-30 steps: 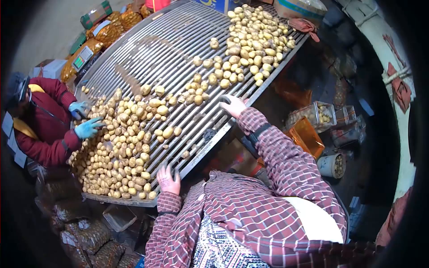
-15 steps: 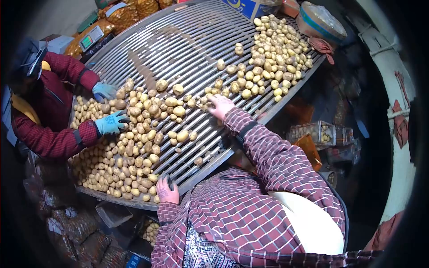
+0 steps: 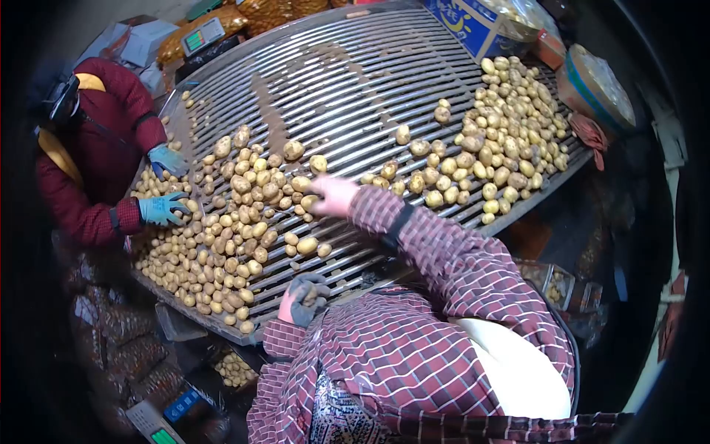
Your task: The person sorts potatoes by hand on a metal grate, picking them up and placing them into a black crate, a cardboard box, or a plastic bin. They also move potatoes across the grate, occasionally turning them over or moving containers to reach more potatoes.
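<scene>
My right hand [image 3: 334, 197], in a pink glove with dark fingertips, reaches over the slatted metal table [image 3: 355, 96]. Its fingers are apart and touch or nearly touch a potato [image 3: 308, 202] at the right edge of the large pile. At the near rim, my left hand [image 3: 303, 297] is turned so that the grey palm side of its glove shows. The fingers curl around what looks like a small brownish potato [image 3: 309, 297]. Two or three loose potatoes [image 3: 307, 246] lie on the slats between my hands.
Across the table at left, a co-worker in blue gloves [image 3: 164, 209] handles potatoes. A second potato heap [image 3: 510, 133] lies at right, near a blue carton [image 3: 473, 29] and a round tub [image 3: 595, 89]. Filled net sacks [image 3: 137, 325] stand below at left.
My right hand has moved left along the slats to the large pile. My left hand has left its flat rest on the rim and curled, palm side showing. The co-worker's hands have shifted left.
</scene>
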`<action>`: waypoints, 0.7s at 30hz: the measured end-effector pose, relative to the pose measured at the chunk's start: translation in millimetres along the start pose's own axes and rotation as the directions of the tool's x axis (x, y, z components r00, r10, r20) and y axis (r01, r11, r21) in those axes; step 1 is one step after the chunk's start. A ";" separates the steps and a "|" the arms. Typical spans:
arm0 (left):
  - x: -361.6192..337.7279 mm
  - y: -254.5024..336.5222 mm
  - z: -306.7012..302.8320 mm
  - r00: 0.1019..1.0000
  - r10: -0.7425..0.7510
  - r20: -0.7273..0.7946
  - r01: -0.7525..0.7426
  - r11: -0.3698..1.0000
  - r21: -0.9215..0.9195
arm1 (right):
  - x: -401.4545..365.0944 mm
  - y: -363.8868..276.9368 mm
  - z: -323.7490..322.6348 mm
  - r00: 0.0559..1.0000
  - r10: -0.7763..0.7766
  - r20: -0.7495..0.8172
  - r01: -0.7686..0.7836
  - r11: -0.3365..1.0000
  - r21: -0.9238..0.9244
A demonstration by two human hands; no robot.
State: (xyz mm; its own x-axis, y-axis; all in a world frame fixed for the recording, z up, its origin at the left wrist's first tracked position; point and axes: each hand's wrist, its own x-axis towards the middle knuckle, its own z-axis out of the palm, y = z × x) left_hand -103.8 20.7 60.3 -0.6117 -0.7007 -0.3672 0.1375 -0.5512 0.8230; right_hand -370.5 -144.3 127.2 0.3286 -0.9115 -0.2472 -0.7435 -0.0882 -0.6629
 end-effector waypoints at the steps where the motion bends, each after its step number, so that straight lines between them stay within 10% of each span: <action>1: -2.2 10.5 16.7 0.994 -0.092 -0.066 0.076 0.974 -0.213 | 27.5 19.2 0.2 0.989 -0.035 -0.144 0.000 0.971 -0.238; 2: -4.5 21.8 33.9 0.975 -0.183 -0.130 0.111 0.898 -0.426 | 48.3 29.2 -10.6 0.993 -0.037 -0.116 0.003 0.961 -0.275; 5: -18.2 29.9 52.3 0.965 0.017 -0.261 0.018 0.991 0.131 | 99.1 33.7 -16.8 0.989 0.145 0.005 -0.132 0.914 -0.383; 7: -32.2 -0.2 39.9 0.930 -0.160 -0.330 -0.014 0.883 -0.469 | 124.7 53.5 9.8 0.966 0.247 -0.073 -0.257 0.927 -0.272; 10: -38.7 -15.0 49.3 0.867 0.092 -0.489 -0.113 0.994 -0.013 | 105.1 59.7 21.3 0.967 0.114 -0.227 -0.161 0.967 -0.199; 12: -37.3 -35.7 41.1 0.840 0.082 -0.536 -0.143 0.987 -0.073 | 84.8 59.1 24.6 0.963 0.175 -0.203 -0.191 0.980 -0.061; 16: -13.0 -5.5 53.8 0.976 -0.079 -0.203 -0.092 0.695 -0.713 | -3.1 15.0 47.1 1.000 -0.031 -0.002 0.029 0.921 0.389; 18: -14.7 -35.2 32.5 0.961 0.017 -0.277 0.005 0.997 0.080 | -56.5 -33.9 35.6 0.919 -0.216 0.331 0.018 0.859 0.511; 20: -11.8 -24.7 44.4 0.984 -0.115 -0.138 0.006 0.789 -0.614 | -88.1 -30.8 68.1 0.835 -0.515 0.194 0.417 0.822 0.388; 21: -13.9 -29.7 45.3 0.978 -0.151 -0.146 -0.020 0.626 -0.780 | -90.8 -27.5 58.4 0.832 -0.486 0.267 0.361 0.841 0.403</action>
State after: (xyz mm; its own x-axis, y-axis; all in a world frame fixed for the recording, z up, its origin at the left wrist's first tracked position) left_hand -134.7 67.4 60.6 -0.5047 -0.6684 -0.5464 0.7060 -0.6838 0.1845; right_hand -345.9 -35.6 126.6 0.7899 -0.6089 -0.0722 -0.2714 -0.2416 -0.9316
